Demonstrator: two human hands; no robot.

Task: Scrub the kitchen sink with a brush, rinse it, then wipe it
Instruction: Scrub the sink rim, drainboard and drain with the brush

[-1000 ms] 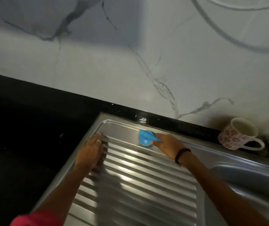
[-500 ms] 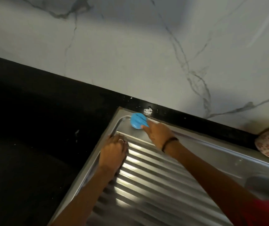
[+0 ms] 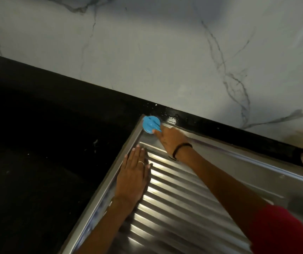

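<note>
Brush [image 3: 151, 124]: a small, round, bright blue scrubber is being seen at the far left corner of the sink's draining board, pressed against the steel just inside the raised rim; its bristles are being hidden beneath the blue top.
Sink [image 3: 183, 208]: a stainless steel unit is being shown set into a black table [image 3: 37, 143]; its ribbed draining board is catching bright reflections along the ridges, and a raised rim is running along the left and far edges.
</note>
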